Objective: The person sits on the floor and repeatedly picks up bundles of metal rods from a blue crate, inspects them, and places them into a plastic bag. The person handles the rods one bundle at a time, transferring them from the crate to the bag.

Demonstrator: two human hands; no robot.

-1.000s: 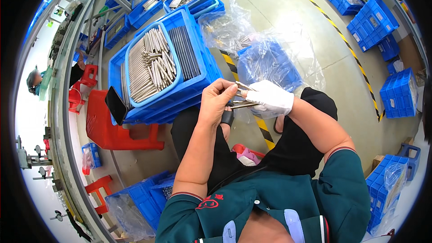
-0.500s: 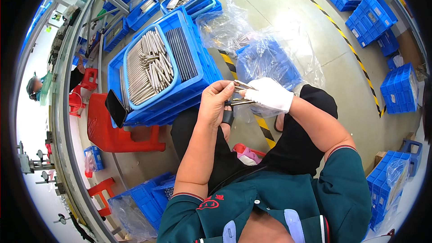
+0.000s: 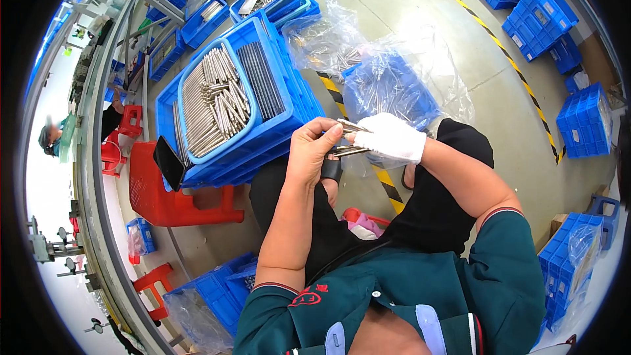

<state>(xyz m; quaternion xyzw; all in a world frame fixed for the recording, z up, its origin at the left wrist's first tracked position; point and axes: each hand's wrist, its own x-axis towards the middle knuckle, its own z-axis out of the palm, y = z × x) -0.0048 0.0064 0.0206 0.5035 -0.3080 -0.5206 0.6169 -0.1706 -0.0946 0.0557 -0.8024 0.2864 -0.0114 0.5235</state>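
Note:
My bare left hand (image 3: pixel 311 147) and my right hand (image 3: pixel 396 139), in a white fingertip-less glove, meet above my lap. Several slim metal rods (image 3: pixel 350 151) lie between them, with their ends sticking out of the right hand's fingers. The left thumb and fingers pinch at the upper rods, while the right hand is wrapped round the bunch. Part of the rods is hidden by the glove. Left of my hands, a light-blue tray (image 3: pixel 199 157) full of similar shiny rods (image 3: pixel 227 110) rests on stacked blue crates (image 3: pixel 279 128).
Dark rods (image 3: pixel 260 79) fill the crate beside the tray. A blue crate (image 3: pixel 426 102) lined with clear plastic bag (image 3: pixel 391 85) stands on the floor ahead. A red stool (image 3: pixel 164 187) is at the left, with a black flat object (image 3: pixel 171 163) against the stack. Blue crates (image 3: pixel 584 121) line the right.
The view has shifted slightly. Both hands stay together on the rods, and the upper rods between the fingers have shifted a little.

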